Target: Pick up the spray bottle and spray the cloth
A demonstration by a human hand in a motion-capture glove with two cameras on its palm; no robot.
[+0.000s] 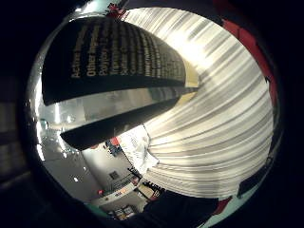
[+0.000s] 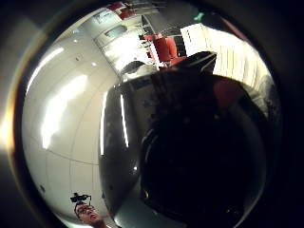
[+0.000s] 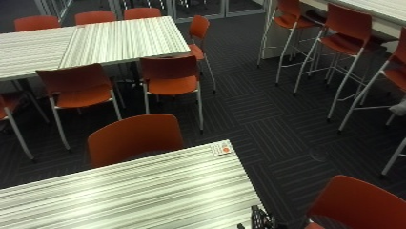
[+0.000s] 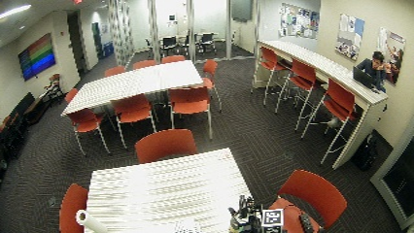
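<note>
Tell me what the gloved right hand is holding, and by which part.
It cannot be told. A shiny silver bottle with a black printed label fills both palm views, so it lies close to the palm, but no grip shows.

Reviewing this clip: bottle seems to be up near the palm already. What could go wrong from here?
1. The spray bottle fills both palm views, but no grip on it is visible; it could slip onto the striped table.
2. No cloth can be clearly made out, so spray may land on the table or the paper roll.
3. The nozzle's direction is hidden; it may point the wrong way.
</note>
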